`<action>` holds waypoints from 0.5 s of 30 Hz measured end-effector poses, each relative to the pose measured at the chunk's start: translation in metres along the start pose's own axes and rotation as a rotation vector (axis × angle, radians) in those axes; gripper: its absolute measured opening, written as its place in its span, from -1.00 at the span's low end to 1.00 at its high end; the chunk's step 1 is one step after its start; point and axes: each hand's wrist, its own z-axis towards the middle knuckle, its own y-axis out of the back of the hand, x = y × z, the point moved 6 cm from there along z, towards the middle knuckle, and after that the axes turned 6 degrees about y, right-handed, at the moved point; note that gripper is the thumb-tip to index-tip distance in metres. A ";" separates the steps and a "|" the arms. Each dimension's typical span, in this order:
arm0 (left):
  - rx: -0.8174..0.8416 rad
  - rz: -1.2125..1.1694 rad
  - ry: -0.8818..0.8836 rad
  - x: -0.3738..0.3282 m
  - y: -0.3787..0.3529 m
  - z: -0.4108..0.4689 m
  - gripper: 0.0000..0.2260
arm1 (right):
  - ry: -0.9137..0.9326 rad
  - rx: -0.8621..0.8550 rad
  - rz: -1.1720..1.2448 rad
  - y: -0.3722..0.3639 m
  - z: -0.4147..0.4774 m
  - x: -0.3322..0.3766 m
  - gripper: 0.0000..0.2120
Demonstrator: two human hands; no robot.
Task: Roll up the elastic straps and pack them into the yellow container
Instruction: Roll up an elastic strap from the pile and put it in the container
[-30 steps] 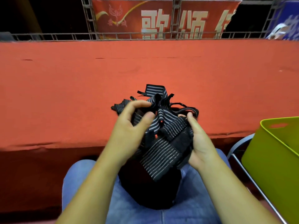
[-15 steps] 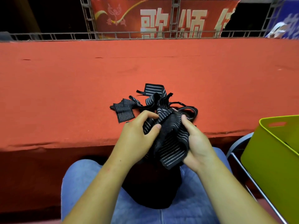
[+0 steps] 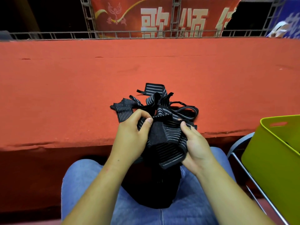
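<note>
Head view: both hands, left hand and right hand, pinch one strap; tangled straps at twelve o'clock may snag the roll.

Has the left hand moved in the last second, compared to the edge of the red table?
Yes. The left hand has dropped toward the table edge, thumb now pressing the strap.

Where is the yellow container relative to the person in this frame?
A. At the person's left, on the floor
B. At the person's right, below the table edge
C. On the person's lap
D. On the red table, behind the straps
B: the yellow container sits at the right edge of the view, lower than the red table, while both hands, left and right, hold a strap over the lap.
</note>
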 end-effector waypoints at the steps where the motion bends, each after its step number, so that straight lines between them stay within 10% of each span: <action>1: -0.001 -0.002 0.004 0.000 -0.001 -0.001 -0.88 | 0.000 -0.004 0.000 0.000 0.000 -0.001 -0.63; 15: -0.057 -0.083 0.108 0.004 -0.013 -0.006 -0.87 | -0.058 -0.010 0.032 -0.001 0.000 -0.012 -0.58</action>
